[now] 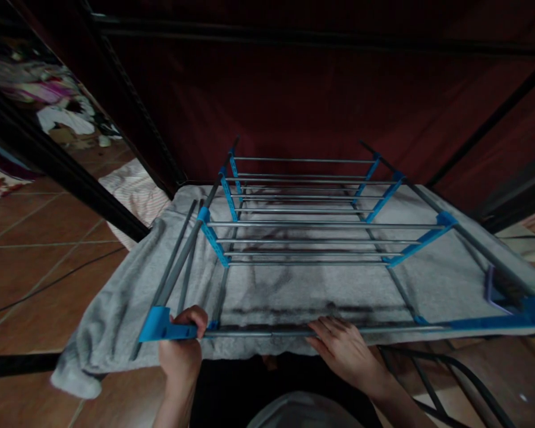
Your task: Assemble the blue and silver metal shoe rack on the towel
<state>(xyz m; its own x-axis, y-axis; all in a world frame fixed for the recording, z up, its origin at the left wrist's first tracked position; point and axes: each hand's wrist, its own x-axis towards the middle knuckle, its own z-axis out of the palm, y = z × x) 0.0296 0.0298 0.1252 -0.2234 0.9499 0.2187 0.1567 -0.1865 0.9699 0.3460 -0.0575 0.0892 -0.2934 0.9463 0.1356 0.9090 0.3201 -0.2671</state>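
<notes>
A clothes drying rack (325,225) with grey metal rods and blue plastic joints lies on a grey blanket (289,291) in front of me. Around the blue end piece at its near left corner, the fingers of my left hand (182,348) are wrapped, with the thumb side hidden in part. My right hand (341,348) lies over the middle of the near metal rod, its fingers curled onto it. The blue corner joint (158,324) is beside my left hand. Several crossbars run from left to right between the two long side tubes.
A dark red panel (294,107) with dark metal framing rises behind the rack. Near the right corner lies a flat, purple-edged object (497,294). A striped cloth (136,196) hangs at the left. Clothes (66,119) are piled beyond the tiled floor (40,238). A black metal frame (446,359) stands at lower right.
</notes>
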